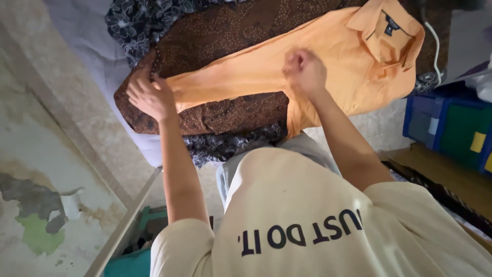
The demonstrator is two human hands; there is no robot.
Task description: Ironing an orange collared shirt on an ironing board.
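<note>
The orange collared shirt (328, 56) lay spread across a brown dotted cloth (225, 110) on the padded board, collar toward the far right end, one long sleeve stretched along the near edge. The left hand (148, 97) pinched the cuff with curled fingers, while the right hand (305, 72) was closed in a fist on the sleeve near the shoulder. A dark floral fabric (143, 20) lay beneath, with blue crates (446, 123) right and a stained wall (41, 169) left.
</note>
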